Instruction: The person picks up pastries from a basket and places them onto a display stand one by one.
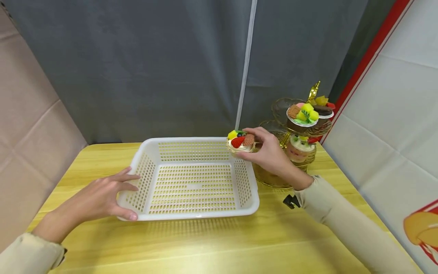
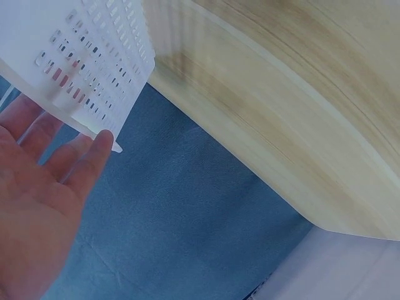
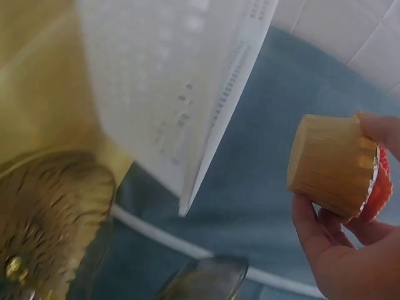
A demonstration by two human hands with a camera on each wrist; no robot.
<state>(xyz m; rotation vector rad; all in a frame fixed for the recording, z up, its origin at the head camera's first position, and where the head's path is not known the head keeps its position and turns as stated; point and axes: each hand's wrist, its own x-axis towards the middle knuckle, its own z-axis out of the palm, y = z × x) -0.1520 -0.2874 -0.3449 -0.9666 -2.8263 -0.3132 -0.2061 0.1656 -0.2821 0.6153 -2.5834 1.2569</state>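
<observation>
My right hand (image 1: 265, 150) pinches a cupcake (image 1: 240, 142) between thumb and fingers, over the right back corner of a white plastic basket (image 1: 195, 217). A strawberry, a brown biscuit and yellow fruit top its cream. From the right wrist view, the cupcake's golden paper cup (image 3: 331, 164) lies on its side in the grip, held near its rim. At the basket's left end, my left hand (image 1: 102, 194) holds the rim, fingers over the edge and thumb at the near corner. In the left wrist view those fingers (image 2: 87, 165) meet the rim. Nothing lies inside the basket.
A gold tiered stand (image 1: 273, 179) stands right of the basket, partly behind my right hand. Its upper tier bears fruit-topped cupcakes (image 1: 303, 116); a cream dessert cup (image 1: 298, 149) sits lower. A grey curtain (image 1: 154, 76) backs the wooden table (image 1: 171, 247), with pale walls either side.
</observation>
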